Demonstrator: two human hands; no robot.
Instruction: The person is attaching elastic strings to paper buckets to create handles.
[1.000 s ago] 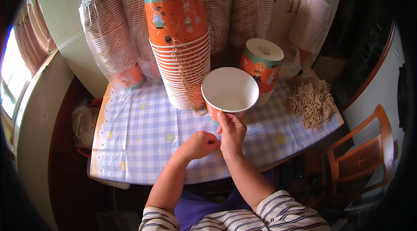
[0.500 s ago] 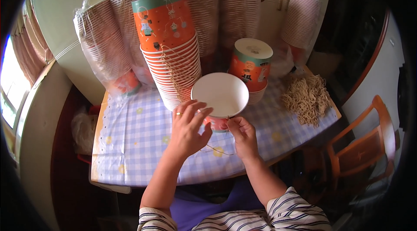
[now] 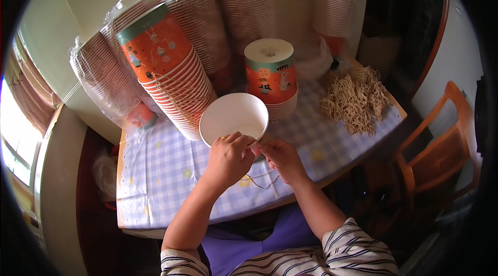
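Observation:
An open paper bucket, white inside, stands mouth up on the table. At its near rim, my left hand is closed, with fingers over the edge and fingertips close to those of my right hand. The right hand pinches a thin tan string at the rim's right side, and a loop of it hangs below both hands over the cloth. My hands hide the bucket's front and the exact spot where the string meets it.
Behind the bucket rise a leaning stack of orange printed buckets with strings draped on it and a shorter upturned stack. Plastic-wrapped stacks line the back. A heap of tan strings lies right on the checked tablecloth. A wooden chair stands right.
My left hand has come from open beside the bucket to closed at its near rim, beside the right hand. The whole view has shifted and tilted.

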